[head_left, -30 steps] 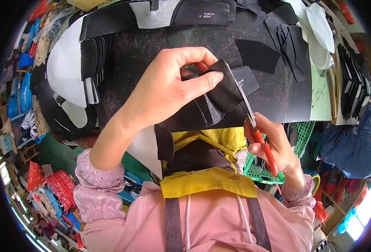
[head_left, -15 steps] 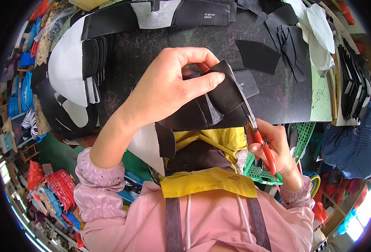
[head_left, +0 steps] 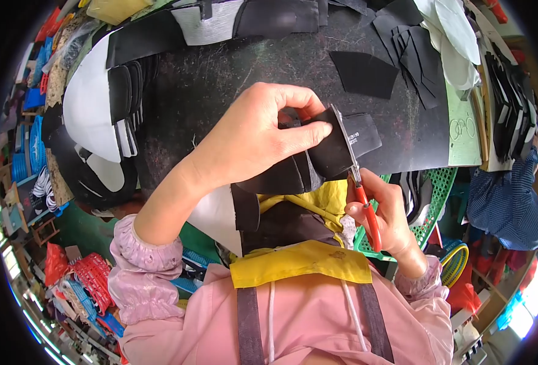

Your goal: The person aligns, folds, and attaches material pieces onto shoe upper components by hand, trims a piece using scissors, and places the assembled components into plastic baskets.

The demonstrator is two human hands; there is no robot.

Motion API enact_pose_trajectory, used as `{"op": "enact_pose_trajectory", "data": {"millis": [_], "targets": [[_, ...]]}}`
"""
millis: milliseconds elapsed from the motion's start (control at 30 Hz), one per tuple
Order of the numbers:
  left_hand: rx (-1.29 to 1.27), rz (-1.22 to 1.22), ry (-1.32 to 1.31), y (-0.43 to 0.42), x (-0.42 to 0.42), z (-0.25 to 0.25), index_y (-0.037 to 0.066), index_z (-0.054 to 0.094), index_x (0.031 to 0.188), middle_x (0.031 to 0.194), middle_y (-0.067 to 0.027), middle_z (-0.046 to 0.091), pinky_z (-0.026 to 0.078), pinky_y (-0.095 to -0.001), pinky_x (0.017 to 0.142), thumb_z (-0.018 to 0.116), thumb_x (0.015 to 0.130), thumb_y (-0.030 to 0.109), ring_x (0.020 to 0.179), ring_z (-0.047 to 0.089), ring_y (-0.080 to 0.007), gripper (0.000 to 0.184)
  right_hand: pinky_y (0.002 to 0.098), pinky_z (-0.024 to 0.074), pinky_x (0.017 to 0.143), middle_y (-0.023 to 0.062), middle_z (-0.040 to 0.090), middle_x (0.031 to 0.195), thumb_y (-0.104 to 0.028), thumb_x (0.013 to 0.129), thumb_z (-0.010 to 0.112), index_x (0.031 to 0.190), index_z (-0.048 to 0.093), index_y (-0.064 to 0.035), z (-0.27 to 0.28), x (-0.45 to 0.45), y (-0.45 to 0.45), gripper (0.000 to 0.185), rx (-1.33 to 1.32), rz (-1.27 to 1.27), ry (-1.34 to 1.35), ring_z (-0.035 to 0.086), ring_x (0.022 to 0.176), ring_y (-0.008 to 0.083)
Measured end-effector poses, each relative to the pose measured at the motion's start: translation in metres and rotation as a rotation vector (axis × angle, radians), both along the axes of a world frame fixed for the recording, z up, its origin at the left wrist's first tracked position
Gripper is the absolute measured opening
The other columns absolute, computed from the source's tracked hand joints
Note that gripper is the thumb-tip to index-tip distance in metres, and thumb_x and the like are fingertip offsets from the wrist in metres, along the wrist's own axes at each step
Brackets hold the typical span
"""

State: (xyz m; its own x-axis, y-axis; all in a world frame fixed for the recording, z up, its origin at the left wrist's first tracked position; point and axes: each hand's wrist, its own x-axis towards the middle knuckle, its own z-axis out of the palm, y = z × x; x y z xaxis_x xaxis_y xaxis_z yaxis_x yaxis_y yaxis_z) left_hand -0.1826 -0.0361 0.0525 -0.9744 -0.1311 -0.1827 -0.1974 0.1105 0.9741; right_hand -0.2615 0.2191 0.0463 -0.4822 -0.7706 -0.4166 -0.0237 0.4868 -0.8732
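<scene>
My left hand [head_left: 269, 134] is closed on a black leather-like piece [head_left: 331, 152], its thumb pressed on top and its fingers curled behind. My right hand [head_left: 387, 210] grips the red handles of a pair of scissors [head_left: 369, 218]. The scissors' metal blades lie along the right edge of the held piece; whether they are cutting through it cannot be made out. Just beyond the blades shows a small black piece with pale printed digits [head_left: 365, 135]. Below my left wrist, a white piece with a black edge [head_left: 219, 213] hangs over the table's front.
The dark worktable [head_left: 220, 79] carries stacked black and white pieces [head_left: 92, 103] on the left and loose black pieces [head_left: 412, 58] at the back right. A green plastic basket [head_left: 442, 188] holds more pieces near my right hand. Blue checked cloth [head_left: 503, 207] hangs at the right.
My left hand and the held piece have moved slightly down and right. My right hand with the scissors has shifted a little left, and the view has shifted slightly.
</scene>
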Motion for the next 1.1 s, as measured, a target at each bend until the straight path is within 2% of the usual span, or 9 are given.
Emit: {"op": "enact_pose_trajectory", "data": {"millis": [133,267,400,500,533,667,800,1033,1100], "targets": [[-0.056,-0.081,-0.033,0.005,-0.005,-0.006,-0.003,0.067,0.094,0.085,0.0033,0.061,0.044,-0.0207,0.064,0.073,0.093,0.01,0.071,0.053,-0.0017,0.015,0.0256,0.0341,0.05,-0.0016,0.045,0.063,-0.022,0.091,0.08,0.09,0.058,-0.0006,-0.006,0.0,0.018,0.031,0.035,-0.051,0.056,0.039,0.058,0.0043],[-0.191,-0.117,-0.019,-0.009,-0.004,-0.008,-0.005,0.067,0.098,0.093,-0.0002,0.06,0.048,-0.0228,0.071,0.072,0.092,0.006,0.08,0.059,-0.005,0.012,0.0206,0.0384,0.049,-0.0071,0.054,0.067,-0.025,0.098,0.07,0.091,0.063,-0.0039,-0.007,-0.053,0.065,0.024,0.011,-0.586,-0.138,0.051,0.059,0.0017],[-0.188,-0.103,0.034,-0.028,-0.003,-0.02,-0.004,0.069,0.101,0.104,-0.0015,0.06,0.049,-0.0235,0.085,0.07,0.094,0.003,0.093,0.062,-0.0083,0.01,0.033,0.05,0.06,0.0053,0.063,0.071,-0.036,0.096,0.07,0.103,0.067,0.0006,-0.009,-0.135,0.113,0.038,0.616,-0.456,0.723,0.062,0.062,0.0162],[-0.226,-0.121,0.012,-0.032,-0.003,-0.02,-0.002,0.07,0.105,0.105,-0.0014,0.061,0.049,-0.0246,0.086,0.07,0.094,0.005,0.094,0.062,-0.0091,0.013,0.041,0.0547,0.079,0.0189,0.072,0.105,-0.034,0.093,0.073,0.114,0.069,0.0011,-0.016,-0.162,0.132,0.041,0.525,-0.335,1.058,0.07,0.086,0.0323],[-0.223,-0.122,0.016,-0.03,-0.002,-0.017,-0.001,0.07,0.107,0.105,-0.0014,0.061,0.049,-0.0248,0.086,0.07,0.093,0.005,0.093,0.062,-0.0092,0.015,0.038,0.0547,0.083,0.0185,0.07,0.115,-0.023,0.094,0.072,0.117,0.069,0.0001,-0.012,-0.162,0.127,0.032,0.591,-0.316,1.258,0.071,0.095,0.0271],[-0.264,-0.128,0.125,-0.025,-0.001,-0.02,0.001,0.068,0.114,0.106,-0.0009,0.062,0.049,-0.0241,0.083,0.07,0.092,0.005,0.089,0.059,-0.0076,0.022,0.0314,0.0528,0.09,0.0103,0.072,0.11,-0.008,0.092,0.071,0.125,0.07,-0.0033,0.006,-0.116,0.044,0.033,-0.132,-0.305,0.716,0.069,0.101,0.018],[-0.349,-0.106,0.037,-0.017,0.0,-0.016,0.006,0.064,0.119,0.102,-0.0002,0.058,0.045,-0.0204,0.074,0.074,0.089,0.005,0.08,0.053,-0.0046,0.031,0.038,0.0504,0.096,0.0111,0.068,0.121,-0.005,0.079,0.079,0.127,0.067,-0.0078,-0.003,-0.068,-0.046,0.05,-0.331,0.148,0.734,0.063,0.113,0.0294],[-0.818,-0.032,-0.176,-0.018,0.021,-0.015,0.005,0.064,0.109,0.089,-0.014,0.069,0.052,-0.0413,0.073,0.077,0.085,0.028,0.077,0.066,-0.0323,0.035,0.0414,0.0438,0.097,0.0066,0.062,0.102,-0.014,0.07,0.085,0.105,0.062,-0.0108,-0.036,-0.05,-0.092,0.042,-0.275,0.31,0.893,0.057,0.106,0.0317],[-0.836,-0.031,-0.207,-0.015,0.027,-0.016,0.004,0.065,0.107,0.089,-0.015,0.069,0.051,-0.0402,0.069,0.075,0.084,0.024,0.074,0.065,-0.0313,0.032,0.0404,0.0461,0.093,0.0069,0.062,0.098,-0.014,0.07,0.084,0.106,0.062,-0.0112,-0.033,-0.047,-0.093,0.042,-0.229,0.327,0.874,0.058,0.102,0.0313]]}}
